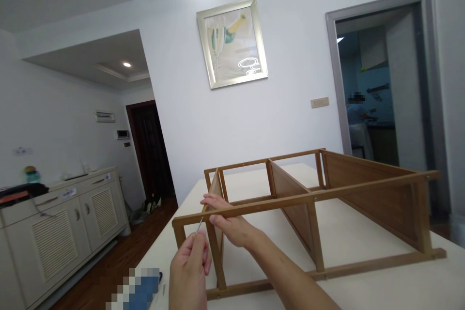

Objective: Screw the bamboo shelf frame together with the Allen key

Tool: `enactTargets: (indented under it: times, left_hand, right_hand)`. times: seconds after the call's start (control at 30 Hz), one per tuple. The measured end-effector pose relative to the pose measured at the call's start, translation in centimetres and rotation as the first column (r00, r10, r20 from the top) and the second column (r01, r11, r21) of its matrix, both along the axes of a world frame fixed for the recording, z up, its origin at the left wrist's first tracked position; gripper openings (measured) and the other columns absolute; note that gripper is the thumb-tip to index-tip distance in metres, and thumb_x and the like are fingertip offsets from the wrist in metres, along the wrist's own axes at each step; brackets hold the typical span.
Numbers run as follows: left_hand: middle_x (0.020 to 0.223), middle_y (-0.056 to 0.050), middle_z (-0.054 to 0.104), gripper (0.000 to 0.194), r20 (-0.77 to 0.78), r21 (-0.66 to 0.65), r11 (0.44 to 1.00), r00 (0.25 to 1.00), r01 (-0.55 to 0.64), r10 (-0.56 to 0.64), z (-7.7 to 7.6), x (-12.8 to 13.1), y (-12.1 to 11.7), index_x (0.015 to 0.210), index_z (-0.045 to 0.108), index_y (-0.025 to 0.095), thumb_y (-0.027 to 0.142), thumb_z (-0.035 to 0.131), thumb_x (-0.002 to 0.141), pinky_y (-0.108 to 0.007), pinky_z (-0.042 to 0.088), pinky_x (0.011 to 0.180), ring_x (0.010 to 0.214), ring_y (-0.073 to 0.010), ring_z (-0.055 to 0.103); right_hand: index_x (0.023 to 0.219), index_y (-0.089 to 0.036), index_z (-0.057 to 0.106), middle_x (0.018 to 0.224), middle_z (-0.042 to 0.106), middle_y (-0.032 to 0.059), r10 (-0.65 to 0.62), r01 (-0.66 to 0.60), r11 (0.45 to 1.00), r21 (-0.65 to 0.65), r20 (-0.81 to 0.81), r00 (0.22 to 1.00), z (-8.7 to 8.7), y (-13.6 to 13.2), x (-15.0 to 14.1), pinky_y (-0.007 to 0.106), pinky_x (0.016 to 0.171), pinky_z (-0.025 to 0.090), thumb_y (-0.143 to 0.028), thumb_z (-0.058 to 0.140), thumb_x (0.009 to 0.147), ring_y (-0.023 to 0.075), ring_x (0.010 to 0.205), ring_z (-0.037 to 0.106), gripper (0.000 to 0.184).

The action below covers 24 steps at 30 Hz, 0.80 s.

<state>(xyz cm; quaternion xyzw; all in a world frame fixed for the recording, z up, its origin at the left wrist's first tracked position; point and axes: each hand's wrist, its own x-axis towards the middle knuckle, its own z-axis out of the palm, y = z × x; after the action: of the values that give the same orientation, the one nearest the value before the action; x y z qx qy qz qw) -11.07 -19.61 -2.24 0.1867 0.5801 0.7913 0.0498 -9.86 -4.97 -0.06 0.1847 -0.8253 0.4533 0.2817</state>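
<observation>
A brown wooden shelf frame with three panel shelves lies on its side on a white table. In my left hand, closed with the fingers pinched, is a thin metal rod; the fingers hide its lower end. The rod's tip meets the upper front rail near its left end, where a crosspiece joins. My right hand wraps the same rail just to the right, thumb on the near side and fingers over the far side, touching the nearest shelf panel's corner.
A blurred blue item lies at the table's left edge. A white cabinet stands at the left beyond a strip of wooden floor. Behind the table is a wall with a framed picture. Through the doorway at right, a person is in another room.
</observation>
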Motion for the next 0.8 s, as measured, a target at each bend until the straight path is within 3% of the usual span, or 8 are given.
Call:
enactTargets:
  times: [0.13, 0.37, 0.53, 0.8]
  left_hand:
    - [0.053, 0.007, 0.037, 0.046, 0.003, -0.005, 1.000, 1.000, 0.000, 0.000, 0.0, -0.1, -0.1, 0.059, 0.043, 0.020, 0.055, 0.065, 0.078, -0.020, 0.028, 0.044, 0.047, -0.0059, 0.030]
    - [0.053, 0.007, 0.042, 0.046, 0.157, 0.193, 0.981, 0.987, 0.014, -0.045, 0.2, 0.7, 0.7, 0.068, 0.059, 0.015, 0.057, 0.077, 0.065, -0.018, 0.026, 0.040, 0.044, -0.0041, 0.034]
    - [0.053, 0.006, 0.045, 0.046, 0.198, 0.254, 0.967, 0.980, -0.017, -0.034, 0.4, 0.8, 0.9, 0.066, 0.060, 0.014, 0.054, 0.082, 0.058, -0.017, 0.026, 0.038, 0.043, -0.0036, 0.035]
    - [0.052, 0.007, 0.039, 0.042, 0.122, 0.106, 0.993, 0.992, -0.042, 0.029, -0.1, -0.3, 0.4, 0.061, 0.055, 0.016, 0.051, 0.078, 0.062, -0.019, 0.024, 0.041, 0.045, -0.0047, 0.030]
  right_hand:
    - [0.136, -0.022, 0.051, 0.154, 0.038, 0.0072, -0.003, 0.003, 1.000, 0.004, 0.009, 1.000, 0.0, 0.0, 0.0, 0.039, 0.121, 0.023, -0.024, 0.044, 0.094, 0.0189, 0.144, 0.031, 0.043]
    - [0.137, -0.021, 0.052, 0.154, 0.038, 0.0074, -0.015, 0.015, 1.000, 0.000, 0.018, 1.000, -0.1, 0.0, -0.1, 0.040, 0.121, 0.022, -0.023, 0.044, 0.093, 0.0203, 0.144, 0.031, 0.045]
    - [0.137, -0.020, 0.052, 0.154, 0.039, 0.0081, -0.009, 0.009, 1.000, -0.008, 0.007, 1.000, -0.1, -0.1, 0.0, 0.039, 0.121, 0.022, -0.024, 0.044, 0.093, 0.0196, 0.144, 0.032, 0.044]
    - [0.137, -0.022, 0.051, 0.155, 0.037, 0.0067, -0.011, 0.011, 1.000, -0.009, 0.035, 0.999, 0.1, 0.0, 0.2, 0.041, 0.121, 0.022, -0.025, 0.044, 0.094, 0.0192, 0.144, 0.031, 0.044]
